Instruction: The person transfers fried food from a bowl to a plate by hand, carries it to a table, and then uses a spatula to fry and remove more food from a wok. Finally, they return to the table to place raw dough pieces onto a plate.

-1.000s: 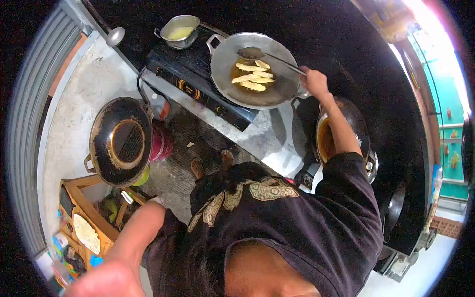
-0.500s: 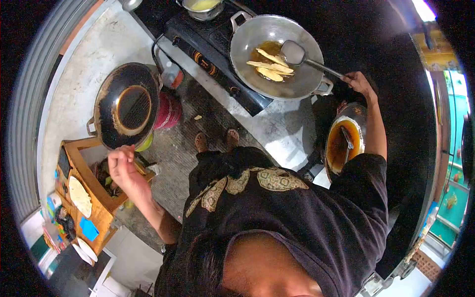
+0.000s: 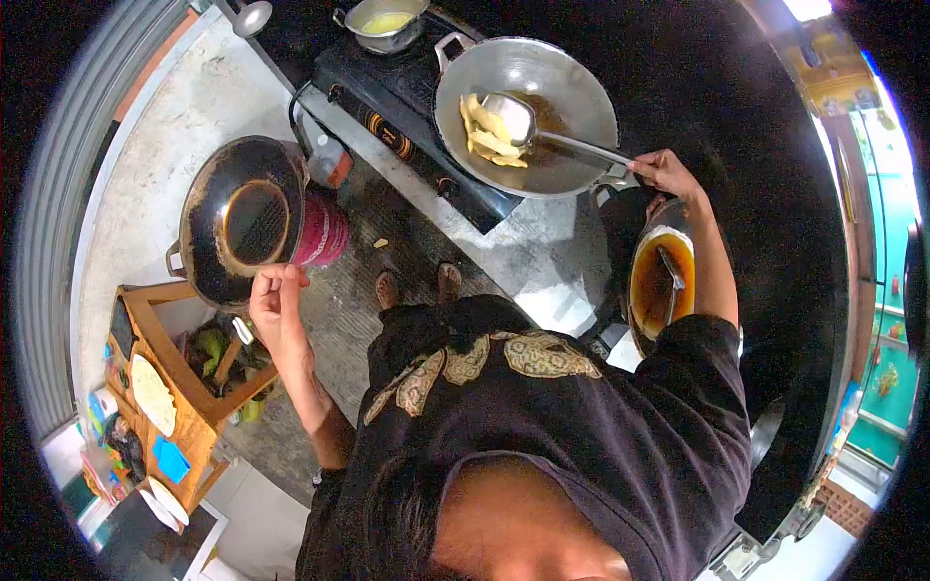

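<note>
left hand point(image 3: 276, 305), fingers pinched together, holds nothing visible beside blackened round wok point(image 3: 242, 221) | pale fritter strips point(image 3: 487, 131) piled against silver wok's point(image 3: 581, 97) side, draining | right hand point(image 3: 664, 172) fingers clamped on long metal skimmer point(image 3: 542, 131), corralling them

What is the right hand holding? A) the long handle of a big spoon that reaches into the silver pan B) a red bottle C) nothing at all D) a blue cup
A: the right hand grips the long handle of the big spoon, whose bowl sits among the yellow pieces in the silver pan.
</note>
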Motion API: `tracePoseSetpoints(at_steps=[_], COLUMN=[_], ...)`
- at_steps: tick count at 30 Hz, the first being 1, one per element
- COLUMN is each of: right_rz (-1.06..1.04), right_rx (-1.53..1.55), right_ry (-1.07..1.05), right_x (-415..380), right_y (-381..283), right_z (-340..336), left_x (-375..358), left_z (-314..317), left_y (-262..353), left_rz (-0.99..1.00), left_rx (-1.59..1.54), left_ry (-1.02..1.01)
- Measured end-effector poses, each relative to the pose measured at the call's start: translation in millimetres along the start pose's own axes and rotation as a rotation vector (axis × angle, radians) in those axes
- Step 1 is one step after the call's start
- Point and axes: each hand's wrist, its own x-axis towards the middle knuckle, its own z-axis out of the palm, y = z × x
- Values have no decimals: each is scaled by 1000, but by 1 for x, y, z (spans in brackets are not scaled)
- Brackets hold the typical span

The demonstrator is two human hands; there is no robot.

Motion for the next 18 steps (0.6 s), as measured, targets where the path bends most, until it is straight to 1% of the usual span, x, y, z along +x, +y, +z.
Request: tracePoseSetpoints(at_steps=[3, 5, 7, 10, 11, 14, 15, 18], right_rz=[-4, -76, -166, -173, -257, -246, -210, -192], right_rx=[-234, -337, -391, -623, -653, -594, -598, -637], right_ry=[235, 362, 430, 485, 536, 550, 520, 551], right_x=[-21, -33, -55, -67, -65, -73, -75, -73], right_y=[-22, -32, -63, -72, -67, -64, -66, -57], right_z=[12, 25, 40, 58, 67, 80, 81, 85], left_x=[0, 1, 2, 2, 3, 1, 1, -1], left_z=[0, 1, 4, 6, 6, 10, 10, 10], left_y=[-4, -6, -10, -10, -10, -11, -12, -14], left_rz=[-9, -16, -10, -13, -16, -15, -6, 13], left_rx=[1, 27, 6, 26, 41, 21, 26, 31], left_ry=[-46, -55, -80, -100, -105, -109, -121, -149])
